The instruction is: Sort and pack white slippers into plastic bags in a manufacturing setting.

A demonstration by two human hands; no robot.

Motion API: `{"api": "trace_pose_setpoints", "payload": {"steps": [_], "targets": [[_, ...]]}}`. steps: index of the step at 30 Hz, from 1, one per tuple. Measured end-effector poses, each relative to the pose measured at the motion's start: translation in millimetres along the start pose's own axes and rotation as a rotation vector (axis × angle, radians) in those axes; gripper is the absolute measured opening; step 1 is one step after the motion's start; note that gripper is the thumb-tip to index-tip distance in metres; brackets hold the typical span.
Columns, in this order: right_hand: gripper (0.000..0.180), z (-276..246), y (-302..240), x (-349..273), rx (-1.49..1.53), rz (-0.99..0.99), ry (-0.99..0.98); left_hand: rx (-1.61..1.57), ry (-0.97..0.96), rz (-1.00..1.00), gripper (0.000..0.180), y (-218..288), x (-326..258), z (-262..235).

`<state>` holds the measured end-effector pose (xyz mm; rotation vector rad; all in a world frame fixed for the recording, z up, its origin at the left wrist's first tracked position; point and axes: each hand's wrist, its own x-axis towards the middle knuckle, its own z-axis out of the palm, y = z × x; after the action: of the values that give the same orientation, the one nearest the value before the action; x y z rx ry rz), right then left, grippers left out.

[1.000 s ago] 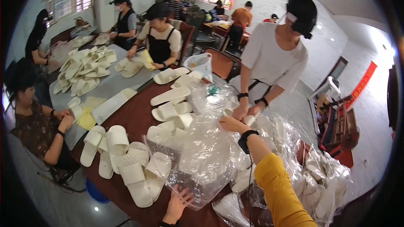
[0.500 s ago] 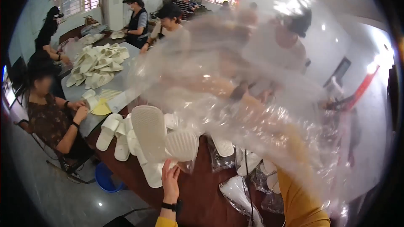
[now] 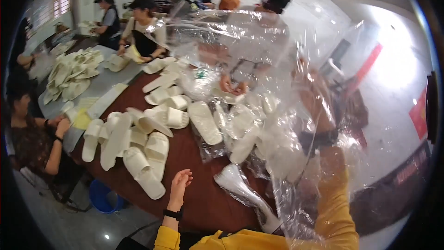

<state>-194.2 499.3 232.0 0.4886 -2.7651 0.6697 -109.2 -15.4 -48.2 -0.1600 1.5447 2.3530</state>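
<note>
My right hand [image 3: 315,99] is raised at the right and seen through clear film. It grips a large clear plastic bag [image 3: 259,30], which spreads out in front of me and blurs much of what lies behind. My left hand [image 3: 179,186] is held over the near part of the table, empty, with its fingers loosely stretched. Just left of it lie white slippers [image 3: 156,153], some sole up, some on their sides. A slipper pair in clear wrap [image 3: 240,185] rests to the right of my left hand.
The table has a dark red-brown cover [image 3: 194,157]. More slippers are heaped on a grey table [image 3: 76,71] at the far left. Several people sit or stand around, one across from me behind the bag. A blue bucket [image 3: 105,196] stands on the floor at left.
The view has swung right. My left hand has come away from the slippers it was touching. The bag in my right hand has shifted and now hides less of the table's middle.
</note>
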Motion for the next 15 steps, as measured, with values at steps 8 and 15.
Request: {"api": "trace_pose_setpoints", "payload": {"steps": [8,15], "targets": [[0.049,84.7,-100.0,-269.6,-0.058,0.457,0.175,-0.006,-0.393,-0.187,0.030,-7.2,-30.6,83.2],[0.052,43.9,-177.2,-299.4,-0.489,0.805,0.507,0.310,-0.057,0.240,0.020,57.3,-44.2,86.2]]}}
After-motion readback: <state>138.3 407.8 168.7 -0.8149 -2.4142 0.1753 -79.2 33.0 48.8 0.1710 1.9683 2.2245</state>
